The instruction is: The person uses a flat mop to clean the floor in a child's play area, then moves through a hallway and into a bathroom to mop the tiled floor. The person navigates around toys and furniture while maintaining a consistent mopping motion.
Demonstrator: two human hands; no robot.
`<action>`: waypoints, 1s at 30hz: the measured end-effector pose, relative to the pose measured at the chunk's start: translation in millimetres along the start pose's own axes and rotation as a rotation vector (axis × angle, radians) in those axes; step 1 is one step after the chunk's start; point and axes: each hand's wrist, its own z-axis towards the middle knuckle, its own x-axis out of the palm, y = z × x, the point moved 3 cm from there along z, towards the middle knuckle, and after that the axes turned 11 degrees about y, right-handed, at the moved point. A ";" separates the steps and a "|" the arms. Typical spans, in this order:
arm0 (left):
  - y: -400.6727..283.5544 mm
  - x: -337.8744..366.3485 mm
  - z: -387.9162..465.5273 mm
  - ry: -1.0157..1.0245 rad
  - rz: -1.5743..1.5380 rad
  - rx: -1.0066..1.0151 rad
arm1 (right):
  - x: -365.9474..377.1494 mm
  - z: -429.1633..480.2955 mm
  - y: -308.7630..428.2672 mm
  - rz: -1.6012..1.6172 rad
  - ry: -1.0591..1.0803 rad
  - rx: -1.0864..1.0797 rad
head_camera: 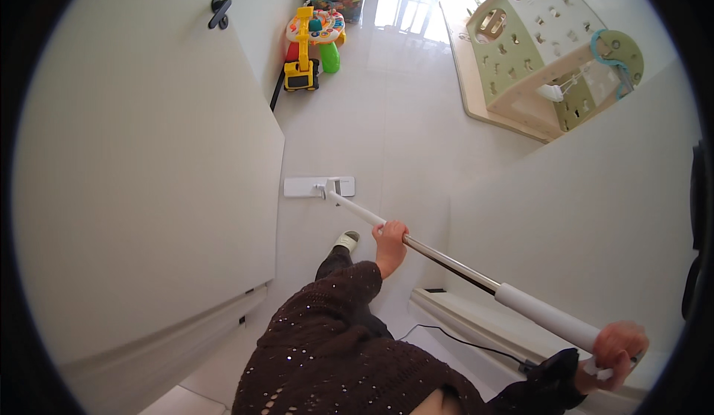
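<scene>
A white flat mop [357, 210] with a long handle slants from the floor up to the right. Its flat rectangular head [304, 187] lies on the pale floor, close to the edge of the white door. My left hand [391, 245] is wrapped around the lower handle, where the white tube meets the metal one. At the top end, my right hand [620, 353] grips the thick white grip [549, 314]. Something small and white, perhaps a tissue, shows at my right palm; what it is cannot be made out.
An open white door [167, 164] with a black handle [220, 13] stands left. Ahead are a yellow toy excavator [302, 75], a toy activity table [329, 27] and a toy-filled bin [337, 2]. A climbing playset [524, 41] stands right. A black cord [463, 341] trails near my right side.
</scene>
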 end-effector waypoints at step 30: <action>84.1 -1.1 126.8 0.268 0.046 0.149 | 152.1 4.2 -34.2 0.399 0.327 -0.108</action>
